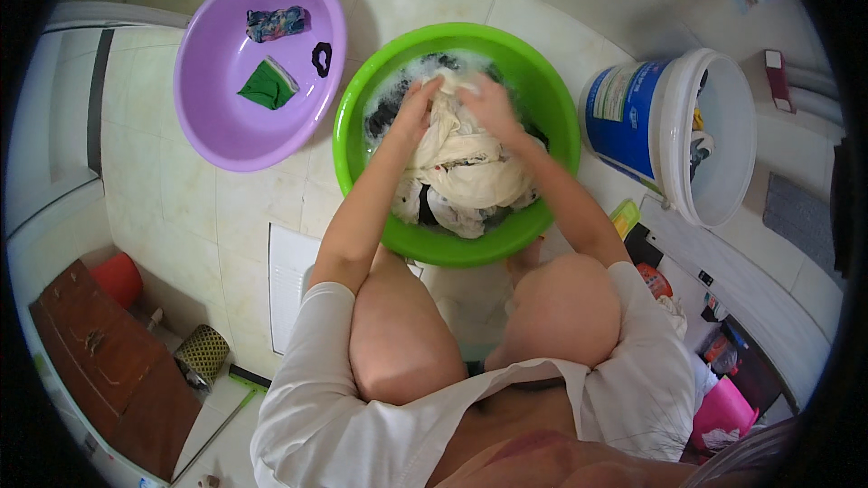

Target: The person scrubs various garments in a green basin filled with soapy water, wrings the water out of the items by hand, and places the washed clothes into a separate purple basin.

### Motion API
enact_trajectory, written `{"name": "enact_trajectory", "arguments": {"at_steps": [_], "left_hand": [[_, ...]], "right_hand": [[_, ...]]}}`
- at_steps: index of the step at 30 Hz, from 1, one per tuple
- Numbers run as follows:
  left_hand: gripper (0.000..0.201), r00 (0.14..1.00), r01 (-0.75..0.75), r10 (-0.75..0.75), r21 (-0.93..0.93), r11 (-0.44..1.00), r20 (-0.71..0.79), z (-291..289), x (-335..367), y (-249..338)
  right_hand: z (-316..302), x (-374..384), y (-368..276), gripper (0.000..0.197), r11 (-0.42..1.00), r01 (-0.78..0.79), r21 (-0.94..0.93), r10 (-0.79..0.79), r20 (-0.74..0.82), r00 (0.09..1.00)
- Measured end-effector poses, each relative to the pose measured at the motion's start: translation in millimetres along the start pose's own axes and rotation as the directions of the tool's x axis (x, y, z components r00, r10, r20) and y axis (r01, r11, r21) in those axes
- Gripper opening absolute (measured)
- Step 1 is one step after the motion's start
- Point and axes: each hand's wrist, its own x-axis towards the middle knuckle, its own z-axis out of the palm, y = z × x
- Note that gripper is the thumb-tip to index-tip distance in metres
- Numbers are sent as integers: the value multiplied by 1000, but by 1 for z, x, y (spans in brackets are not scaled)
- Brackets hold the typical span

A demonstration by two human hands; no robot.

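In front of me stands a green basin (pixel 551 208) with sudsy water and wet laundry in it. Cream-coloured cloth (pixel 466 158) lies heaped over darker pieces (pixel 384 113) there. My left hand (pixel 421 107) is closed on the cloth's far end, its fingers curled at the bunched fabric. My right hand (pixel 490 107) grips the same end from the other side, slightly smeared by motion. A narrow stretch of the cloth runs between the two hands. White foam (pixel 411 77) gathers along the basin's far and left side.
At the far left, a purple basin (pixel 208 117) holds a green cloth (pixel 268 84), a dark hair tie (pixel 321 60) and a patterned folded cloth (pixel 276 24). A white-and-blue bucket (pixel 624 117) with items inside stands right. A brown cabinet (pixel 108 361) and a green-handled squeegee (pixel 217 434) are lower left.
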Motion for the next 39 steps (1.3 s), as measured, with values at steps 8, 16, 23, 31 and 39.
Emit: {"name": "enact_trajectory", "arguments": {"at_steps": [8,16,23,31,39], "left_hand": [[28,813,462,-52,-588,664,580,50,-43,22],[19,957,211,-18,-648,731,291,34,-31,8],[24,986,-150,163,-278,949,24,10,-41,64],[39,552,-748,578,664,25,600,-1,-115,11],[25,476,-810,586,587,0,656,-10,-93,7]], "right_hand": [[1,-15,-9,18,350,704,-617,-667,364,650],[15,-19,-24,24,808,409,-423,-486,-87,870],[-47,13,11,25,842,203,-500,-364,-249,897],[-79,-87,-9,39,581,217,-784,363,488,793],[-95,-112,-54,25,777,437,-453,-52,645,762]]}}
